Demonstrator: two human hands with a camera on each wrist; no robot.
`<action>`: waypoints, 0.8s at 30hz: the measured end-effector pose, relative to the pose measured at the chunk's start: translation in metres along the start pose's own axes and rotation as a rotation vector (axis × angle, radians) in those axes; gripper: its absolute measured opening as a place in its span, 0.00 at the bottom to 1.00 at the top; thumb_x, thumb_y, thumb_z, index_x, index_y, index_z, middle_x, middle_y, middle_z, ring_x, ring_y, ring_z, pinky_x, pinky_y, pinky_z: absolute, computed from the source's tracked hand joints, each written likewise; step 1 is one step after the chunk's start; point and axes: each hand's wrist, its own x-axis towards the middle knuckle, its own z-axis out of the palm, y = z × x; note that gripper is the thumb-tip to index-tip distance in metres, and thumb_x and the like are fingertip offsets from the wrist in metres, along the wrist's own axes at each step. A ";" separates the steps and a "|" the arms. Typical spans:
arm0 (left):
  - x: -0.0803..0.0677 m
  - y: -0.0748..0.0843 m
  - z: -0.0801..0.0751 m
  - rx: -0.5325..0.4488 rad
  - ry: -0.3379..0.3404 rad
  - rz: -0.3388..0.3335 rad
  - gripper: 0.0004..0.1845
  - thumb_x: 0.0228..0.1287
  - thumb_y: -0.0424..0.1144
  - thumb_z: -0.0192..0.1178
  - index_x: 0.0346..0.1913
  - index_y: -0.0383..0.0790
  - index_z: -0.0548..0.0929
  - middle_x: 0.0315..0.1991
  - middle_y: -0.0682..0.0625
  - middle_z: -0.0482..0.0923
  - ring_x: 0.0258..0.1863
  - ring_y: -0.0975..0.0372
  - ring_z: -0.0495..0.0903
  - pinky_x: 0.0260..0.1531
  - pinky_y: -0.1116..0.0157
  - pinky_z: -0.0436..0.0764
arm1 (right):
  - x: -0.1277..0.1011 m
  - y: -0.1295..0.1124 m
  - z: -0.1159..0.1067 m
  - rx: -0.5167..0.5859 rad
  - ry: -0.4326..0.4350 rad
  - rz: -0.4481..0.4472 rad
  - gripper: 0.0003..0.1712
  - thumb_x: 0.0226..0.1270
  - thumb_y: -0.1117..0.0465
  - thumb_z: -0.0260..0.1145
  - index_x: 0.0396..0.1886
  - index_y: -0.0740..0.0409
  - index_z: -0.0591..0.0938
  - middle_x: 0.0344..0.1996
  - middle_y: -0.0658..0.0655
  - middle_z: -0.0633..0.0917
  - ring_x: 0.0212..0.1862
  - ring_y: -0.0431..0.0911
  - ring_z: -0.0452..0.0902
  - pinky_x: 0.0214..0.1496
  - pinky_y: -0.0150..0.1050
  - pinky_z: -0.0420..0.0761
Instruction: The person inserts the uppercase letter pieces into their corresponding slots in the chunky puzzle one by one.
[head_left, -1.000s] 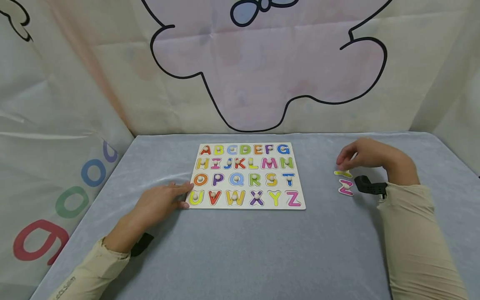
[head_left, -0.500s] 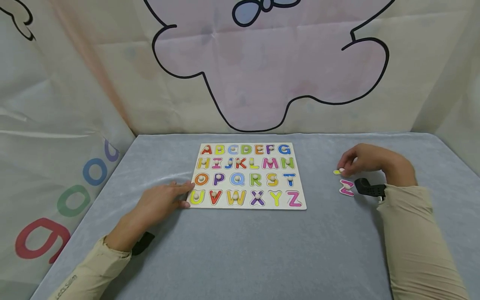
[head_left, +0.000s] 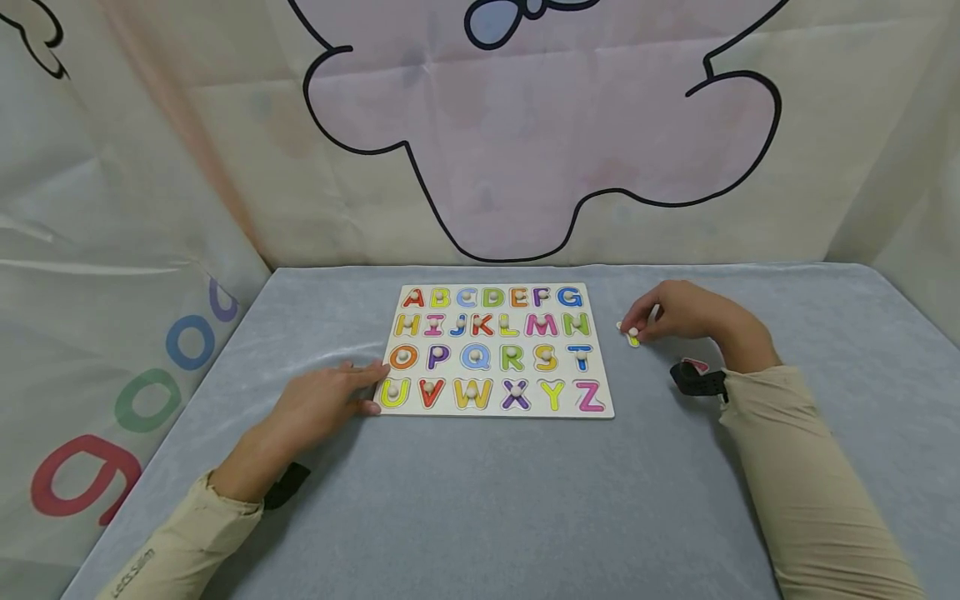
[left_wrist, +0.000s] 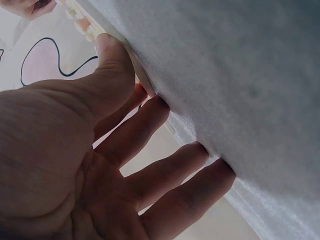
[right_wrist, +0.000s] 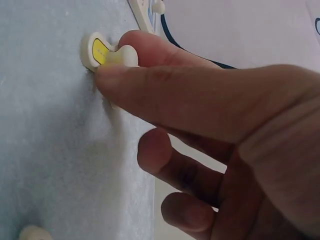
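We note the right hand (head_left: 678, 315) pinching the peg of a small yellow wooden letter piece (right_wrist: 100, 51), just right of the white wooden alphabet puzzle board (head_left: 495, 354). Left hand (head_left: 318, 404) lies flat, fingers straight, on the board's left edge. Y and Z slots look unfilled; a pink letter piece (head_left: 696, 364) waits on the grey worktop (head_left: 480, 500).

Both arms wore long beige sleeves (head_left: 810, 492) — loose, softly creased, ending at the wrists. The left sleeve (head_left: 168, 550) carried small dark lettering near its lower edge, at about 7 o'clock in the head view, too small to read. A black strap-mounted device sat on each wrist — one on the right (head_left: 697, 381), one on the left (head_left: 287, 485). Both hands were bare, with short plain nails.
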 end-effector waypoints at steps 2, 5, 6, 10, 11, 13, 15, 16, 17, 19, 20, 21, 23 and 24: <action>0.000 0.000 0.000 0.002 -0.002 -0.002 0.31 0.58 0.47 0.70 0.67 0.51 0.78 0.64 0.46 0.79 0.62 0.41 0.78 0.49 0.43 0.79 | 0.000 0.001 0.000 0.000 0.007 0.011 0.12 0.60 0.65 0.72 0.45 0.53 0.89 0.35 0.51 0.86 0.41 0.47 0.79 0.39 0.37 0.77; 0.000 0.001 0.000 0.004 -0.009 -0.010 0.32 0.58 0.47 0.70 0.67 0.51 0.77 0.64 0.46 0.78 0.62 0.41 0.78 0.50 0.43 0.79 | -0.003 0.004 -0.002 -0.010 0.033 0.025 0.12 0.60 0.62 0.73 0.44 0.53 0.89 0.35 0.51 0.85 0.41 0.46 0.79 0.38 0.37 0.76; 0.000 0.001 0.001 0.005 -0.013 -0.012 0.32 0.58 0.47 0.70 0.67 0.51 0.77 0.64 0.46 0.78 0.62 0.41 0.78 0.50 0.43 0.79 | -0.004 0.005 -0.003 -0.014 0.042 0.024 0.12 0.60 0.61 0.74 0.44 0.53 0.88 0.34 0.51 0.85 0.40 0.46 0.78 0.37 0.37 0.75; 0.000 0.002 0.000 0.004 -0.020 -0.019 0.32 0.58 0.47 0.70 0.68 0.51 0.77 0.65 0.46 0.78 0.63 0.41 0.77 0.50 0.43 0.79 | -0.004 0.008 -0.004 -0.021 0.062 0.012 0.11 0.58 0.57 0.76 0.40 0.54 0.88 0.33 0.50 0.85 0.37 0.44 0.75 0.35 0.36 0.73; 0.000 0.002 0.000 0.004 -0.018 -0.018 0.32 0.58 0.47 0.70 0.68 0.51 0.77 0.65 0.45 0.78 0.63 0.41 0.77 0.50 0.43 0.79 | -0.003 0.008 -0.003 -0.020 0.063 0.008 0.11 0.58 0.57 0.76 0.39 0.54 0.88 0.32 0.50 0.85 0.36 0.43 0.75 0.36 0.36 0.73; 0.000 0.002 0.001 0.003 -0.013 -0.015 0.32 0.58 0.46 0.70 0.67 0.51 0.77 0.64 0.45 0.78 0.63 0.41 0.77 0.50 0.43 0.79 | -0.001 0.008 -0.001 -0.022 0.062 -0.003 0.11 0.57 0.56 0.77 0.38 0.55 0.88 0.30 0.49 0.85 0.36 0.43 0.75 0.35 0.36 0.73; 0.000 0.002 0.001 0.002 -0.010 -0.013 0.32 0.58 0.46 0.70 0.67 0.51 0.77 0.64 0.45 0.78 0.62 0.41 0.78 0.50 0.43 0.79 | 0.001 0.007 0.001 -0.025 0.056 0.001 0.11 0.57 0.57 0.77 0.38 0.55 0.88 0.29 0.49 0.85 0.35 0.43 0.75 0.35 0.36 0.73; 0.000 0.001 0.001 0.002 -0.009 -0.011 0.32 0.58 0.46 0.70 0.67 0.51 0.77 0.64 0.45 0.78 0.62 0.41 0.78 0.50 0.43 0.79 | 0.002 0.007 0.002 -0.027 0.053 0.003 0.11 0.57 0.57 0.77 0.38 0.55 0.89 0.29 0.49 0.85 0.35 0.43 0.75 0.35 0.36 0.73; 0.000 0.001 0.001 0.002 -0.008 -0.009 0.32 0.58 0.47 0.70 0.67 0.51 0.77 0.64 0.45 0.78 0.62 0.41 0.78 0.50 0.43 0.79 | 0.002 0.006 0.002 -0.031 0.051 0.005 0.11 0.57 0.57 0.76 0.38 0.55 0.89 0.29 0.49 0.85 0.35 0.43 0.75 0.35 0.36 0.72; 0.000 0.001 0.001 0.001 -0.010 -0.008 0.32 0.59 0.47 0.70 0.67 0.52 0.77 0.64 0.46 0.78 0.62 0.41 0.78 0.50 0.43 0.79 | 0.003 0.005 0.003 -0.034 0.047 0.014 0.11 0.58 0.57 0.76 0.38 0.56 0.89 0.29 0.49 0.85 0.35 0.44 0.75 0.35 0.37 0.73; 0.000 0.001 0.001 0.001 -0.012 -0.008 0.32 0.59 0.47 0.69 0.68 0.52 0.77 0.64 0.46 0.78 0.62 0.41 0.78 0.50 0.43 0.79 | 0.003 0.004 0.003 -0.036 0.048 0.019 0.10 0.58 0.57 0.76 0.39 0.56 0.89 0.29 0.49 0.85 0.35 0.44 0.75 0.35 0.37 0.73; 0.000 0.001 0.001 0.002 -0.012 -0.008 0.32 0.59 0.47 0.69 0.68 0.52 0.77 0.64 0.46 0.78 0.62 0.41 0.78 0.50 0.43 0.79 | 0.003 0.004 0.003 -0.038 0.048 0.020 0.11 0.57 0.58 0.76 0.39 0.56 0.89 0.29 0.49 0.86 0.35 0.44 0.75 0.35 0.37 0.73; 0.000 0.000 0.002 0.002 -0.010 -0.009 0.32 0.59 0.47 0.69 0.68 0.52 0.77 0.64 0.46 0.78 0.62 0.41 0.78 0.49 0.43 0.79 | 0.003 0.002 0.002 -0.043 0.052 0.017 0.10 0.57 0.58 0.76 0.38 0.55 0.89 0.28 0.48 0.86 0.35 0.43 0.75 0.35 0.37 0.73; 0.000 0.000 0.002 0.002 -0.011 -0.010 0.32 0.59 0.47 0.70 0.68 0.52 0.77 0.64 0.46 0.78 0.62 0.41 0.78 0.49 0.43 0.79 | 0.003 0.001 0.002 -0.044 0.052 0.016 0.10 0.57 0.57 0.76 0.38 0.55 0.89 0.28 0.48 0.86 0.35 0.43 0.75 0.35 0.37 0.73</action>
